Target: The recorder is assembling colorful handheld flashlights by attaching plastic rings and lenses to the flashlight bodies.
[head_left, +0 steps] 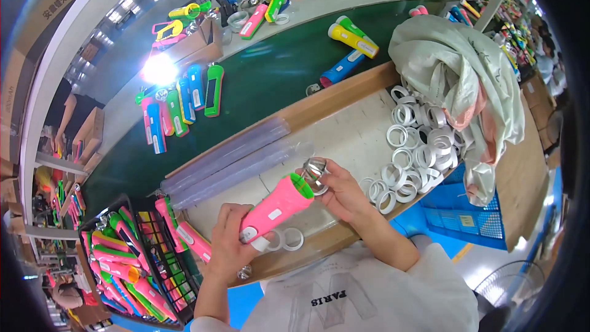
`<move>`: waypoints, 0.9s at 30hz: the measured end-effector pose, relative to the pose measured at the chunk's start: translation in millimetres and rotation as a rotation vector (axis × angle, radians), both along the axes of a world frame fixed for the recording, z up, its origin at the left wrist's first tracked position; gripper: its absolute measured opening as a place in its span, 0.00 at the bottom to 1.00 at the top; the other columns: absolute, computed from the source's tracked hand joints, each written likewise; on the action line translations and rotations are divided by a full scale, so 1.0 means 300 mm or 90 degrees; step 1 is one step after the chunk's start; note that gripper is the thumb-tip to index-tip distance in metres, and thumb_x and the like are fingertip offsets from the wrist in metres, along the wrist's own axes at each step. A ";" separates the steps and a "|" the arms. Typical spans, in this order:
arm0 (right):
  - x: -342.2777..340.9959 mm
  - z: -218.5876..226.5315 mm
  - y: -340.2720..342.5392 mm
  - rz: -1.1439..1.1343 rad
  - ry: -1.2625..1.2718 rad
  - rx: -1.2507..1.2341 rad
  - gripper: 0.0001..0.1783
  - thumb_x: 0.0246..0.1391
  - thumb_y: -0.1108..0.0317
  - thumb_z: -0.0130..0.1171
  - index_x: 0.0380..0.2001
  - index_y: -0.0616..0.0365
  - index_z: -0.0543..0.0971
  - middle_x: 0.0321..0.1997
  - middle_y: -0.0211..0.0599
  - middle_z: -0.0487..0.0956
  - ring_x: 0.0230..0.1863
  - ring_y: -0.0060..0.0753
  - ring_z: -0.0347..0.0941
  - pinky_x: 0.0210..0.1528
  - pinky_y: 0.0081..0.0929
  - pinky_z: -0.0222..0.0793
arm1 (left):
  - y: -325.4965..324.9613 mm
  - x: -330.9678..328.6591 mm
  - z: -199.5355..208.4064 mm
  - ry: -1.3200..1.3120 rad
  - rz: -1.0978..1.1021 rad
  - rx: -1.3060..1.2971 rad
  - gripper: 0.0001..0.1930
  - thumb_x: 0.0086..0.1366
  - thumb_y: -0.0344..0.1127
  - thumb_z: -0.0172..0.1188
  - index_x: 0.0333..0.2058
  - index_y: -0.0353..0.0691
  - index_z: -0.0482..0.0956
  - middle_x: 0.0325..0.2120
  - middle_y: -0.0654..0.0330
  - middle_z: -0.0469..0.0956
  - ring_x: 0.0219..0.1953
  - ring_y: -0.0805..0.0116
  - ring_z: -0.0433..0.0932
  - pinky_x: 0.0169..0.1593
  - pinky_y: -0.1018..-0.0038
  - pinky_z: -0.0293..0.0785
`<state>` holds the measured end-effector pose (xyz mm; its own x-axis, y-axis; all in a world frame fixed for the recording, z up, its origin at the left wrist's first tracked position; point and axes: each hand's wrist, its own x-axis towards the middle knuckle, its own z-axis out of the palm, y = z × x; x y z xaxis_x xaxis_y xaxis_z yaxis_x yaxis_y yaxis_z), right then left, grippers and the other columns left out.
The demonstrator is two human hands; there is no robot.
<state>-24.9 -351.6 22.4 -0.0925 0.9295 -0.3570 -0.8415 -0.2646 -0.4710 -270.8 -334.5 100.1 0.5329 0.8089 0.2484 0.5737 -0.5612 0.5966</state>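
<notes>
My left hand [226, 243] is closed around a pink flashlight body [278, 208], whose wide open end shows a green inside and tilts up to the right. Between the fingers of my right hand [345, 195] is a shiny silver reflector cup [314, 169], close beside that open end. Part of a pale ring shows under the cup, and I cannot tell whether it is held too. Two white rings [293, 239] lie on the worktop below the flashlight. Another pink flashlight [194, 241] rests left of my left hand, and a small silver reflector [244, 272] sits under my wrist.
Many white rings [402, 158] are heaped at the right, beside a pale woven sack [458, 74]. Clear plastic tubes [239, 175] lie along the tray's far side. A black crate [178, 323] of flashlights stands at left. Beyond, a green belt [264, 80] carries colourful flashlights.
</notes>
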 end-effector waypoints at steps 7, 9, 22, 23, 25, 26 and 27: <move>0.004 0.025 -0.013 -0.015 0.035 0.003 0.23 0.58 0.81 0.41 0.58 0.61 0.64 0.62 0.56 0.66 0.61 0.56 0.66 0.61 0.45 0.68 | -0.070 -0.008 0.034 0.245 0.024 0.138 0.30 0.41 0.34 0.71 0.47 0.39 0.74 0.37 0.54 0.71 0.30 0.59 0.75 0.30 0.67 0.73; 0.003 0.023 -0.016 -0.008 0.035 0.014 0.23 0.58 0.80 0.43 0.58 0.61 0.64 0.63 0.56 0.65 0.61 0.57 0.65 0.62 0.47 0.65 | -0.078 -0.018 0.053 0.267 0.027 0.165 0.30 0.39 0.31 0.70 0.47 0.39 0.74 0.37 0.54 0.71 0.31 0.59 0.75 0.30 0.67 0.73; -0.015 0.032 -0.030 0.011 0.036 0.062 0.24 0.63 0.73 0.43 0.62 0.60 0.60 0.63 0.53 0.64 0.63 0.50 0.63 0.62 0.41 0.64 | -0.070 0.036 0.219 0.449 -0.085 0.275 0.31 0.39 0.30 0.67 0.48 0.37 0.74 0.36 0.54 0.74 0.33 0.60 0.73 0.32 0.67 0.71; -0.017 0.040 -0.036 0.000 -0.018 0.083 0.24 0.64 0.72 0.43 0.63 0.59 0.60 0.64 0.52 0.64 0.63 0.48 0.63 0.62 0.40 0.63 | -0.067 0.043 0.216 0.450 -0.086 0.275 0.31 0.39 0.30 0.67 0.48 0.37 0.74 0.36 0.54 0.74 0.33 0.60 0.73 0.32 0.67 0.71; -0.024 0.054 -0.045 -0.009 -0.070 0.104 0.24 0.64 0.72 0.43 0.63 0.58 0.59 0.64 0.51 0.64 0.63 0.46 0.64 0.63 0.39 0.63 | -0.060 0.054 0.196 0.398 -0.045 0.232 0.28 0.45 0.34 0.69 0.48 0.36 0.73 0.33 0.56 0.75 0.30 0.61 0.74 0.29 0.68 0.70; -0.026 0.061 -0.049 0.007 -0.077 0.130 0.25 0.64 0.69 0.43 0.64 0.60 0.58 0.66 0.51 0.62 0.64 0.44 0.62 0.63 0.37 0.61 | -0.052 0.064 0.180 0.399 -0.045 0.231 0.28 0.45 0.34 0.69 0.48 0.36 0.73 0.33 0.56 0.75 0.30 0.61 0.74 0.29 0.68 0.70; -0.027 0.067 -0.053 0.023 -0.083 0.155 0.26 0.65 0.66 0.43 0.64 0.61 0.57 0.67 0.50 0.61 0.65 0.42 0.61 0.64 0.36 0.59 | -0.042 0.077 0.159 0.393 -0.057 0.209 0.29 0.46 0.37 0.70 0.48 0.36 0.73 0.31 0.56 0.74 0.29 0.60 0.74 0.29 0.67 0.71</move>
